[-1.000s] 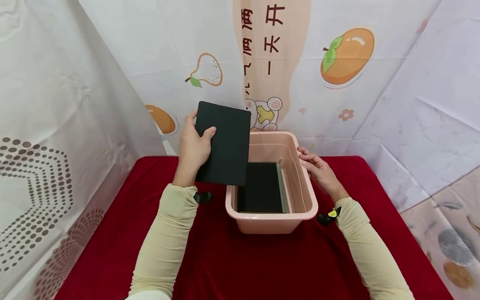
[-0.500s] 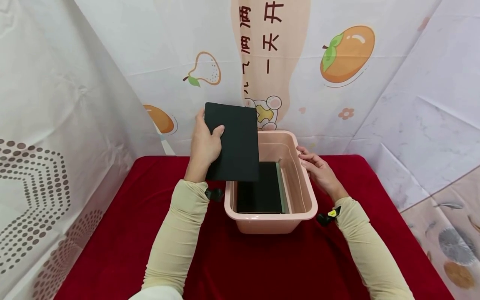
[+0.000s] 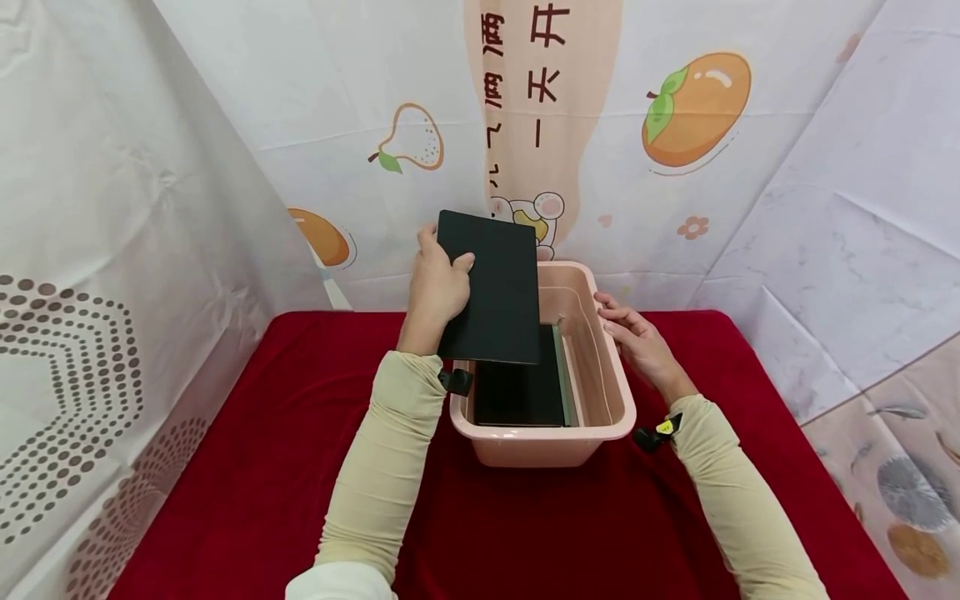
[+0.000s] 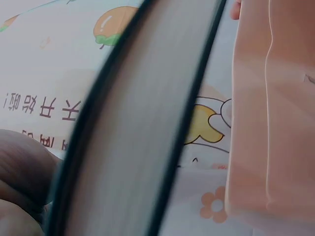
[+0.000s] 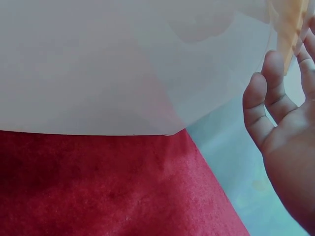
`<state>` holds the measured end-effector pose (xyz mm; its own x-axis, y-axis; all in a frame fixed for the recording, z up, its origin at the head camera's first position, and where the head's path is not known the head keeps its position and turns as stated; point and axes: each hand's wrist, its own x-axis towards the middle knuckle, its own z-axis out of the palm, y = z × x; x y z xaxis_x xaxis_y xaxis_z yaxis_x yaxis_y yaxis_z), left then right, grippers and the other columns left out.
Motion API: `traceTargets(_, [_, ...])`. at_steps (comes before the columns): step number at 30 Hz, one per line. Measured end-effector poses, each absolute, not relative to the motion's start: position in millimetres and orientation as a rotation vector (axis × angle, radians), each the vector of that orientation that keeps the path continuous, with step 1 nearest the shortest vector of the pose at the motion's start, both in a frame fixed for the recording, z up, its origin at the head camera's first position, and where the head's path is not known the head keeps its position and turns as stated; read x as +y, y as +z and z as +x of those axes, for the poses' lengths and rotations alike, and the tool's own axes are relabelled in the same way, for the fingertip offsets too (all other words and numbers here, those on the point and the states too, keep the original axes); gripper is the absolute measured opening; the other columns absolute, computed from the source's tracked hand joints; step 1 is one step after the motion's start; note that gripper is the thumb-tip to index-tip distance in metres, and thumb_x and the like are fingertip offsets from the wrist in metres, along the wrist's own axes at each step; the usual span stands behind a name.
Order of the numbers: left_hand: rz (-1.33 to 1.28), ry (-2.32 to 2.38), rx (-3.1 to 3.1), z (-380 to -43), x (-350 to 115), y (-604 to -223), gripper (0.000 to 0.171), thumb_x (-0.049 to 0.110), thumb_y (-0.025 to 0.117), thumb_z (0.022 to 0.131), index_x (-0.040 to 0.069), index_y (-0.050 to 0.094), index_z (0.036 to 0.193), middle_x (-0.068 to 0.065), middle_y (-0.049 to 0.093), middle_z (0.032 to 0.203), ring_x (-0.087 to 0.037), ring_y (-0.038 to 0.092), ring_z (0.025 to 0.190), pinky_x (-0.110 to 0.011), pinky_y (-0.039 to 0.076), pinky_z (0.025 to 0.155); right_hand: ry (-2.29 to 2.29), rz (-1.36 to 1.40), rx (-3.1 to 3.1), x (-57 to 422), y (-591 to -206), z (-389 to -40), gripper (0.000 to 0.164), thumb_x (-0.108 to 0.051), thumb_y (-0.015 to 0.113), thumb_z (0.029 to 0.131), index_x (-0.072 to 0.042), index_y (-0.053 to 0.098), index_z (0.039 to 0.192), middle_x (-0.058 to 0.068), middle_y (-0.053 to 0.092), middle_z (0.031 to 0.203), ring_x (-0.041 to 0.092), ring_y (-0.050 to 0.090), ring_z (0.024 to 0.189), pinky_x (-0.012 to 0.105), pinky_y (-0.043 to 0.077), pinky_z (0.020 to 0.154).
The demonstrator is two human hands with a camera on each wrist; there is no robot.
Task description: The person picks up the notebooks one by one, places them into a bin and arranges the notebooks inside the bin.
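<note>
In the head view my left hand [image 3: 438, 287] grips a dark hardcover book [image 3: 495, 300], thumb on the cover, other fingers behind it. The book is held upright above the left side of a pink plastic basin [image 3: 551, 433]. Its pale page block [image 4: 142, 118] fills the middle of the left wrist view. Inside the basin lies another dark-covered item [image 3: 517, 396], partly hidden by the held book, with a grey-green strip along its right side. My right hand [image 3: 641, 346] holds the basin's right rim; its lower fingers [image 5: 254, 98] bend loosely beside the outer wall in the right wrist view.
The basin stands on a table with a red cloth [image 3: 525, 533]. Behind it hangs a white curtain [image 3: 322, 100] printed with fruit and characters. More patterned sheets enclose the left and right sides.
My left hand has carried the book rightward, from the basin's left edge to over more of its opening. The right hand and the basin have stayed in place.
</note>
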<state>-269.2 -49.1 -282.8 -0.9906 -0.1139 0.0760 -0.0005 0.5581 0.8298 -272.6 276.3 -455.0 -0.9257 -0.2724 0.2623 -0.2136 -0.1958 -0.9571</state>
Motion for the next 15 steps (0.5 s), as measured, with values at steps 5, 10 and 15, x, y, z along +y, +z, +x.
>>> traceTargets(5, [0.104, -1.449, -2.703, -273, -41, -287, 0.072, 0.028, 0.056, 0.105, 0.014, 0.013, 0.161, -0.022, 0.042, 0.153, -0.036, 0.05, 0.136, -0.052, 0.041, 0.114, -2.326, -0.595, 1.964, 275, -458, -272, 0.022, -0.011, 0.054, 0.105, -0.013, 0.067, 0.124, -0.008, 0.043, 0.156, 0.004, 0.039, 0.143, 0.016, 0.05, 0.102])
traceTargets(10, [0.117, -1.458, -2.72, -278, -34, -288, 0.071, 0.027, 0.056, 0.104, 0.015, 0.014, 0.161, -0.021, 0.043, 0.154, -0.036, 0.05, 0.137, -0.053, 0.041, 0.114, -2.314, -0.565, 1.995, 275, -456, -271, 0.023, -0.014, 0.055, 0.105, -0.009, 0.065, 0.126, -0.006, 0.041, 0.158, 0.007, 0.035, 0.147, 0.015, 0.048, 0.104])
traceTargets(15, [0.102, -1.462, -2.713, -282, -28, -292, 0.072, 0.024, 0.057, 0.104, 0.015, 0.014, 0.161, -0.019, 0.042, 0.157, -0.035, 0.048, 0.141, -0.051, 0.04, 0.117, -2.301, -0.55, 2.02, 275, -455, -273, 0.025, -0.015, 0.055, 0.105, -0.007, 0.064, 0.128, -0.005, 0.04, 0.16, 0.009, 0.033, 0.148, 0.016, 0.049, 0.104])
